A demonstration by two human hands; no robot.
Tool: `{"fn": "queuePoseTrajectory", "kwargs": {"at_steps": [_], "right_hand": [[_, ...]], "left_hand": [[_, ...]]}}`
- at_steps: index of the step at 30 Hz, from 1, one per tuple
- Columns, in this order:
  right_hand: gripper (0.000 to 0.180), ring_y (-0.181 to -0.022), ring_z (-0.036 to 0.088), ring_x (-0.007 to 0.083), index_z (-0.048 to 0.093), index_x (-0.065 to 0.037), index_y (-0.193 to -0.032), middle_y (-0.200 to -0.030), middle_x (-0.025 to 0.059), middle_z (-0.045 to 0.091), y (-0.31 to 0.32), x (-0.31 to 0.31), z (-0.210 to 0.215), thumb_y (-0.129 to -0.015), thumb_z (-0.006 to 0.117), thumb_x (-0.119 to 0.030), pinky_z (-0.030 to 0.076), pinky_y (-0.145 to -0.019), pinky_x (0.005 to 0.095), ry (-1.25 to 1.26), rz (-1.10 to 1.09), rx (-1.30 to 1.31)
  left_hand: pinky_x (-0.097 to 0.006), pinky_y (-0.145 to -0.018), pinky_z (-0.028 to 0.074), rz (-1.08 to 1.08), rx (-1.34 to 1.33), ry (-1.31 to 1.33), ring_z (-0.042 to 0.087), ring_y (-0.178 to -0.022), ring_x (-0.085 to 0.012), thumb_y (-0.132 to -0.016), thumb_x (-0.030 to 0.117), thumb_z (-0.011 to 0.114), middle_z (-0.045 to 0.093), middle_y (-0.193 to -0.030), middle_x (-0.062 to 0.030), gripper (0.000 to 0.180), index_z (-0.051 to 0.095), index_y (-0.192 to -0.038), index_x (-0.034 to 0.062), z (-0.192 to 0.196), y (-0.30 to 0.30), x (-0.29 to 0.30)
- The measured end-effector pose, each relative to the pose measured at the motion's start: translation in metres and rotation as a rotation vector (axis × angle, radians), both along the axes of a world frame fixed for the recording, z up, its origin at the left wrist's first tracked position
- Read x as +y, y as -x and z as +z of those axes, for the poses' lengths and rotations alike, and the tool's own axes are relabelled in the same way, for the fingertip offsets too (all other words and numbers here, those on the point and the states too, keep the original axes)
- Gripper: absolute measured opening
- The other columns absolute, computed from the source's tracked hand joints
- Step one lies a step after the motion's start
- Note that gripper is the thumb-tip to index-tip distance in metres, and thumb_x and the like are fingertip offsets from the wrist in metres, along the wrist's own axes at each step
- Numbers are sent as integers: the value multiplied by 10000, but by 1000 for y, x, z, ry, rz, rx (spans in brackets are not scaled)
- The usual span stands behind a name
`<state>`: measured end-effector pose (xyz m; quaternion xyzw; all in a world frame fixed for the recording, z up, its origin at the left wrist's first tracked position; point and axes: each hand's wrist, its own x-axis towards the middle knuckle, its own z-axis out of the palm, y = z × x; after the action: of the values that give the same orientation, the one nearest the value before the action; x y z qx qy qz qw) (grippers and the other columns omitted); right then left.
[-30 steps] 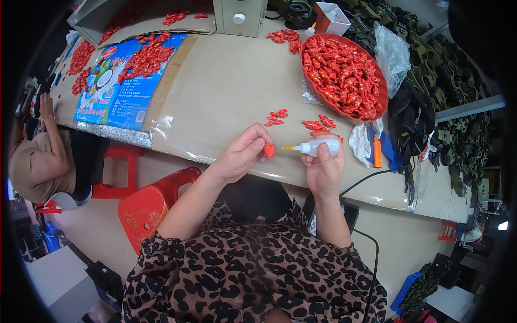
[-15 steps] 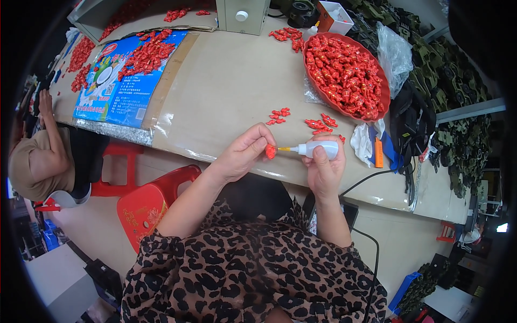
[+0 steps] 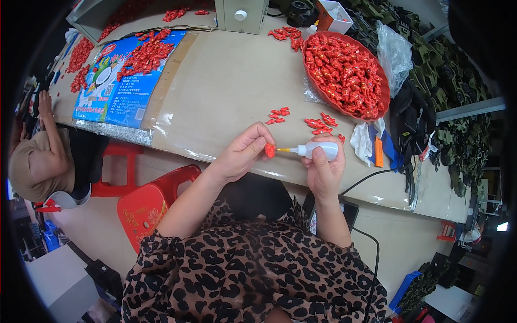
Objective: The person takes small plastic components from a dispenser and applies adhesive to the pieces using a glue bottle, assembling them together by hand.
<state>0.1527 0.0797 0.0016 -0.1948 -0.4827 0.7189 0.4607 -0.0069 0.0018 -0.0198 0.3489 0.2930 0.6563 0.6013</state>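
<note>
My left hand [image 3: 243,152] pinches a small red figurine [image 3: 270,151] between thumb and fingertips, just over the table's near edge. My right hand [image 3: 326,167] is wrapped round a white squeeze bottle [image 3: 316,151] with a thin yellow nozzle. The nozzle points left, its tip at the red figurine; whether it touches cannot be made out. Beyond my hands lie a few red figurines [image 3: 278,114] in a loose group, and several more figurines [image 3: 319,125] farther right. A red scalloped bowl [image 3: 385,89] heaped with such pieces stands at the back right.
Left on the table, a blue printed cardboard sheet [image 3: 126,101] bears more red pieces. An orange-handled tool [image 3: 379,153] lies by crumpled white tissue [image 3: 361,143] at right. A grey metal box [image 3: 240,16] stands at the back. A red stool [image 3: 142,210] is beside me; another person [image 3: 40,167] sits at left.
</note>
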Motion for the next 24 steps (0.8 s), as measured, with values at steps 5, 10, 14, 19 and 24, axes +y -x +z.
{"fn": "queuePoseTrajectory", "kwargs": {"at_steps": [5, 10, 14, 19, 24], "right_hand": [[201, -573, 464, 99, 435, -19, -882, -786, 72, 487, 0, -2, -1, -769, 575, -106, 364, -484, 209, -9, -3, -1], [190, -570, 461, 99, 433, -18, -882, -787, 72, 485, 0, -3, -1, -773, 566, -98, 363, -481, 212, -10, -14, 4], [181, -565, 457, 100, 437, -21, -882, -774, 69, 489, 1, -3, 1, -779, 561, -102, 359, -481, 216, 11, -44, 36], [167, -559, 449, 96, 447, -26, -886, -722, 52, 495, -3, 3, 2, -785, 551, -109, 351, -483, 212, 159, -31, 64], [179, -556, 452, 93, 447, -24, -895, -714, 49, 499, -5, 2, 4, -778, 559, -100, 351, -482, 208, 112, -40, 10]], "left_hand": [[-234, -665, 335, 4, 1, 3, 412, -708, -112, -880, 159, 381, 452, -765, -53, 108, 412, -856, 59, 0, 0, 0], [-231, -656, 330, 18, 3, -6, 420, -724, -110, -878, 156, 386, 464, -784, -52, 99, 419, -869, 63, 1, -1, 0], [-231, -658, 329, 25, -8, -11, 425, -742, -113, -872, 158, 401, 476, -810, -59, 98, 420, -875, 63, 0, -2, 0], [-234, -676, 334, 44, 29, -30, 428, -782, -118, -852, 151, 447, 488, -871, -77, 103, 424, -884, 56, -1, -2, 1], [-235, -689, 339, 39, 94, -14, 419, -769, -112, -850, 137, 447, 483, -872, -74, 97, 426, -883, 48, 0, -1, 0]]}}
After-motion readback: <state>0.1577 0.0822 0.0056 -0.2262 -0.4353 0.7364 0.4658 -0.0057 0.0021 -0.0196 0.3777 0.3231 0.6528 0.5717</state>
